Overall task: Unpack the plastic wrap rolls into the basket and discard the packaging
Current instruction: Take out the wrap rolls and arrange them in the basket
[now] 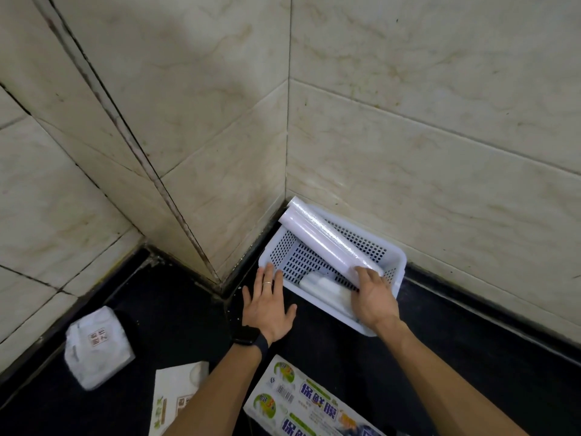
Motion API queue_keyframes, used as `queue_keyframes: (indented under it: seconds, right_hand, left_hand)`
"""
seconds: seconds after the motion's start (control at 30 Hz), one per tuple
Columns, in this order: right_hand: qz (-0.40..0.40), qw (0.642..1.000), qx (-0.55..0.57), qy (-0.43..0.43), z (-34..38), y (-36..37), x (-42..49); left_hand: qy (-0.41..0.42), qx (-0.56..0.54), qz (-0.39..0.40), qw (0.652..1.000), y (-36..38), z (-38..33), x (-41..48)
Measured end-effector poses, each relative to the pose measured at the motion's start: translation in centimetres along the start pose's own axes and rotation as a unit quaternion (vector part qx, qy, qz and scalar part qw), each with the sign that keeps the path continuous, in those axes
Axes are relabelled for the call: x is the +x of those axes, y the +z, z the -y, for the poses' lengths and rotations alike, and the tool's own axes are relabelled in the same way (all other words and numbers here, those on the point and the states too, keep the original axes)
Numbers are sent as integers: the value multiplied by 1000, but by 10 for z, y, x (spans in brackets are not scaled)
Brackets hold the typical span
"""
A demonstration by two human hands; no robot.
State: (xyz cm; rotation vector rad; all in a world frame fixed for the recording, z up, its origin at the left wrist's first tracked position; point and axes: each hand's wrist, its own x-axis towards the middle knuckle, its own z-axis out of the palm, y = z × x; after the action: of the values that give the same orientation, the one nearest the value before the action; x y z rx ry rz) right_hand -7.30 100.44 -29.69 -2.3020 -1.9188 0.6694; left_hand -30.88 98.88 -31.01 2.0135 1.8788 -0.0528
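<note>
Your left grip (267, 305) lies flat, fingers spread, palm down. Your right grip (372, 297) curls closed, forearm reaching forward.

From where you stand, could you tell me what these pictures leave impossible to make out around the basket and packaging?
Head view only:
- Right hand grip on the long white plastic wrap roll: fingertips hidden behind the roll.
- Small white object in the white perforated plastic basket: partly covered by roll and hand; identity unclear.
- Printed green-and-white packaging box: cut off by the bottom edge.
- White wrapped packet at left: blurred label.
</note>
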Motion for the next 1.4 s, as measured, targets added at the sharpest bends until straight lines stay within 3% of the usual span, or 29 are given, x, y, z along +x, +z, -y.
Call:
queue_keyframes:
  seconds: [0.33,0.57,0.73,0.87,1.17,1.3,1.4]
  right_hand:
    - [-32,997,66,-32,-1,-6,-73]
    - [-35,995,80,-41,-8,-20,-48]
    - [-7,998,56,-23,-4,-28,-1]
    - [16,999,-23,-30,3,-19,26]
    - [-4,994,-108,-33,11,-6,43]
    - [-12,998,-46,-41,6,-11,34]
    - [-49,998,27,-42,-4,-21,26]
  left_hand:
    - [7,16,-54,998,-12,-6,-1]
    - [4,-5,-60,998,-19,-10,15]
    - [-19,-12,-51,998,-14,-4,28]
    - [-28,-2,-50,998,-5,1,31]
    - [-16,21,-75,997,-4,4,36]
    - [-30,-24,-116,992,-27,-9,49]
    - [-50,-184,-108,976,-45,-30,73]
